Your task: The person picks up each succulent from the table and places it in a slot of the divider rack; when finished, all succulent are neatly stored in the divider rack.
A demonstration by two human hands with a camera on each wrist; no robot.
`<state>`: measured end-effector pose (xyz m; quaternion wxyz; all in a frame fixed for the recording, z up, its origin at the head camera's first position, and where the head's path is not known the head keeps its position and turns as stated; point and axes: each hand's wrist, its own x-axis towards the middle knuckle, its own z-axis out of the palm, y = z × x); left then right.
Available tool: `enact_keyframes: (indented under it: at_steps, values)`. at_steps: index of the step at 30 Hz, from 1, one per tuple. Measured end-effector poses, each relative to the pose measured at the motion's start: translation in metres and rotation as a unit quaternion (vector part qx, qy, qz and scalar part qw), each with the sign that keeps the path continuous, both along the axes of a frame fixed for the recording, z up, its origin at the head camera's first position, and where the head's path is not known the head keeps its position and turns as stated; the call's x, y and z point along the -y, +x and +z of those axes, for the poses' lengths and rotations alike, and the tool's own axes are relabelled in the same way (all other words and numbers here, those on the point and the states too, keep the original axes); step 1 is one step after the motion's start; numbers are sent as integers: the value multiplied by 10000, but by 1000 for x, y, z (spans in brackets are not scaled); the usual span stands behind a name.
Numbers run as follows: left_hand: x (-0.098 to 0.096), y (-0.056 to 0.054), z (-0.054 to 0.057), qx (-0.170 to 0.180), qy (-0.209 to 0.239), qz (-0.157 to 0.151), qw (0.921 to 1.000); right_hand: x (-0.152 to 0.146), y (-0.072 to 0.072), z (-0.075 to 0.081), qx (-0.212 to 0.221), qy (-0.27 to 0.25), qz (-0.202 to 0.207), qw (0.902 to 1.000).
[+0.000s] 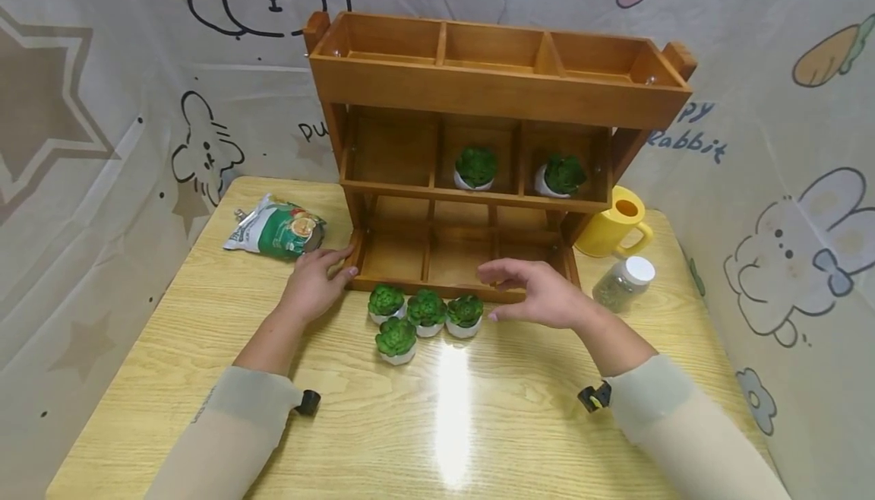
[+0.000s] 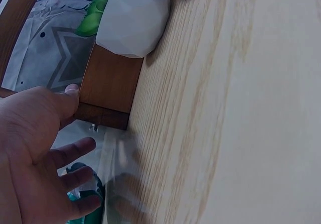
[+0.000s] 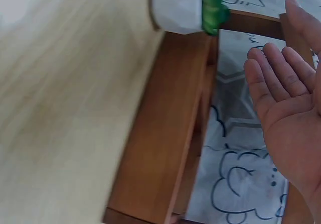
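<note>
A tiered wooden shelf (image 1: 465,291) with divided boxes stands on the table. With thumb and index finger my left hand (image 1: 316,284) touches its lower left front corner, and the other fingers spread loosely in the left wrist view. My right hand (image 1: 540,292) holds nothing, its fingers relaxed before the lower tier's right half. Just left of it is a potted succulent (image 1: 465,316) in a white faceted pot. Beside that pot are a middle succulent (image 1: 427,311), a left succulent (image 1: 386,302) and a front succulent (image 1: 396,340). The middle tier holds two more, a centre succulent (image 1: 476,167) and a right-hand succulent (image 1: 563,175).
A green and white snack bag (image 1: 290,230) lies left of the shelf. To the right stand a yellow pitcher (image 1: 608,230) and a white-lidded jar (image 1: 623,285), close to my right forearm. Printed cloth walls (image 1: 772,272) border the table at the back and sides.
</note>
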<state>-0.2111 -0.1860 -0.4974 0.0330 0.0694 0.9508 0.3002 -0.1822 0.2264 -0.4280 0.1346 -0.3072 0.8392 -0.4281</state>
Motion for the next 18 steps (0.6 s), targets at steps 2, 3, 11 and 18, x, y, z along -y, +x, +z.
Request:
enact_keyframes:
  at_steps: [2,3,11,18]
  values:
    - [0,0,0,1,7,5,10000,0,0,-7,115,14,24,9999]
    - [0,0,0,5,3,10,10000,-1,1,-9,162,34,23,9999]
    - [0,-1,-2,10,8,21,10000,-1,4,-31,318,-2,-26,9995]
    - [1,-1,-2,17,2,53,10000,4,3,-43,431,185,-93,9989]
